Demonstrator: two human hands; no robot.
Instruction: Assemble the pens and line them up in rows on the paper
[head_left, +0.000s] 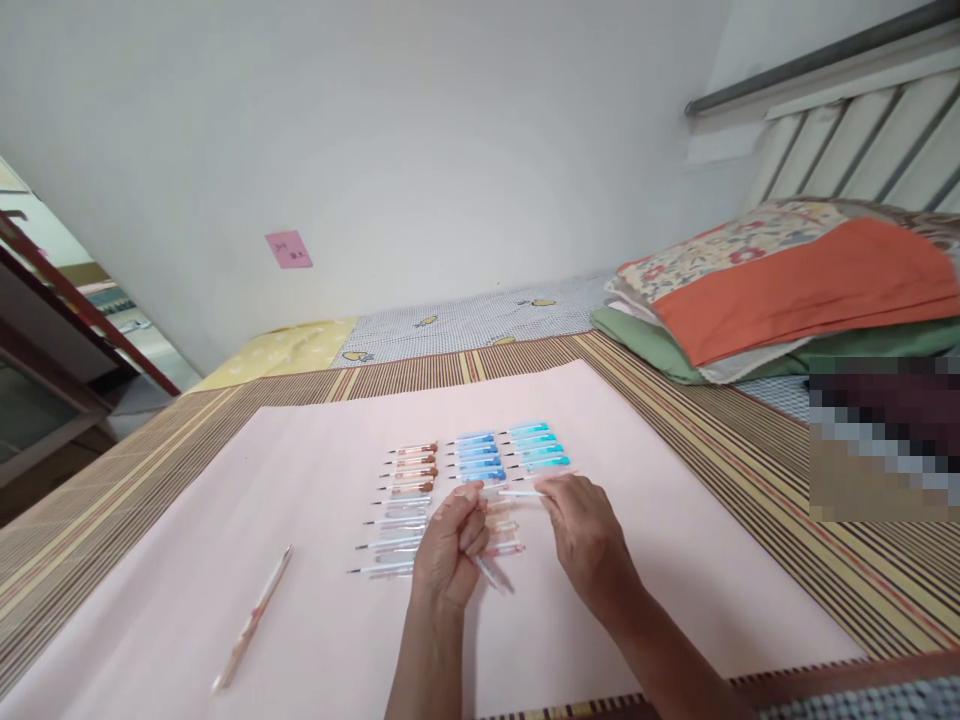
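Head view, single frame.

- Left hand (450, 545): fingers curled closed around a clear barrel (493, 575), whose lower end sticks out below the palm, pointing down-right towards the wearer.
- Right hand (589, 535): thumb and forefinger pinched tight on the right end of a thin white rod (520, 493); the other fingers are loosely bent.
- Rod position: held just above the pink sheet (675, 560), between the two hands. Its long axis runs left-right, almost level. Its free end reaches the left fingertips; contact there cannot be told.
- Key relation: the rod lies crosswise to the barrel, up and right of the left grip. The right hand controls it.
- Surroundings: brown pens (412, 465), blue pens (476, 455) and turquoise pens (536, 445) lie in rows just beyond the hands. Clear pens (394, 530) are to the left, and a lone pen (251, 620) lies well apart.
- The sheet rests on a striped mat (750, 440).
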